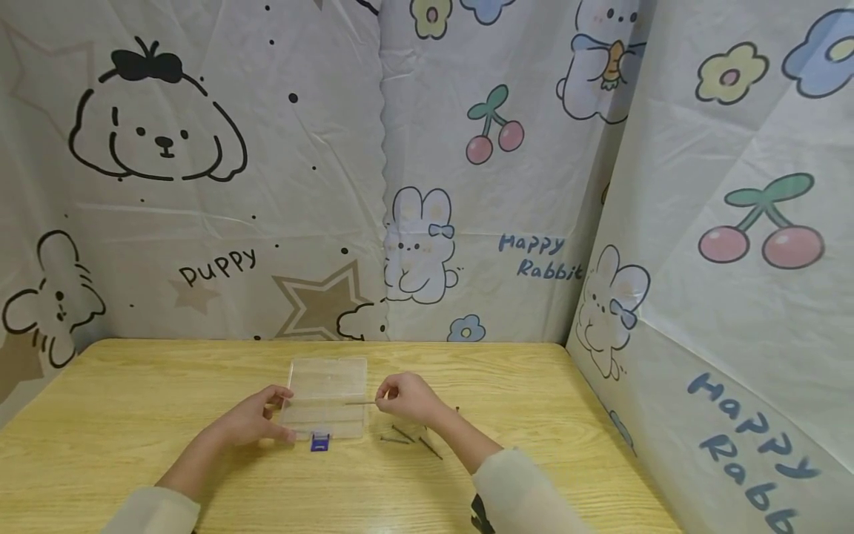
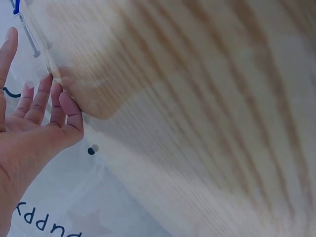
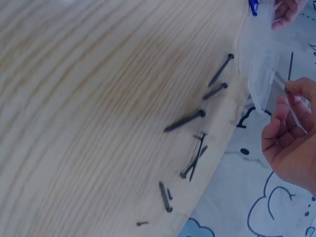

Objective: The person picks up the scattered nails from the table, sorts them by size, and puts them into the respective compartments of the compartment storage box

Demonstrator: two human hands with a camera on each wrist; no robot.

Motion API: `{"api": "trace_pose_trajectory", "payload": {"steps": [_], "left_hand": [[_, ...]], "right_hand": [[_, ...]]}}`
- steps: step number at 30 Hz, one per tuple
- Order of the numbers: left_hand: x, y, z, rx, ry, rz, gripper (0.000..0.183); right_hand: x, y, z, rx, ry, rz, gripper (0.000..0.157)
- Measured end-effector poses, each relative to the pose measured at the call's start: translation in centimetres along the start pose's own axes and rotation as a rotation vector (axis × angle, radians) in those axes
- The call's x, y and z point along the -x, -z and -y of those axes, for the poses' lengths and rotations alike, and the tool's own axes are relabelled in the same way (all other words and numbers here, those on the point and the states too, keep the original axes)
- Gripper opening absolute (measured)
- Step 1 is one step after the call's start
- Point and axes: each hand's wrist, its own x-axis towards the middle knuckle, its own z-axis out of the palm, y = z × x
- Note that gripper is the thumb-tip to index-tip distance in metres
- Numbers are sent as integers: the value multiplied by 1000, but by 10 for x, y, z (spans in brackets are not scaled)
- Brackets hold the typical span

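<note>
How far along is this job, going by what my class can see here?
Done: the clear box appears open, with the left hand touching its side; whether it holds anything yet is unclear.
In hand: the right hand pinches one nail, which overlaps the box in the head view.
Remaining: several loose nails lie on the table, apparently still to be handled.

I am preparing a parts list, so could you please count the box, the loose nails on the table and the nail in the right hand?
Clear box: 1
Loose nails on the table: at least 8
Nail-like piece in the right hand: 1
Total: at least 10, as small or crossed nails may hide others.
</note>
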Motion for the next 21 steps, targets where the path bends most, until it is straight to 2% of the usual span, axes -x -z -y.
{"api": "trace_pose_trajectory", "payload": {"steps": [6,11,21], "left_hand": [[0,1,-1,-11,-1,4,80],[-1,1,-2,-2,-1,-6,78],[2,2,-2,3,-33,6,77]], "right_hand": [[-5,-14,11,15,-1,9,6],[-8,-23,21,20,16,-18,5],[-13,-45,37,52,23,-25,4]]}}
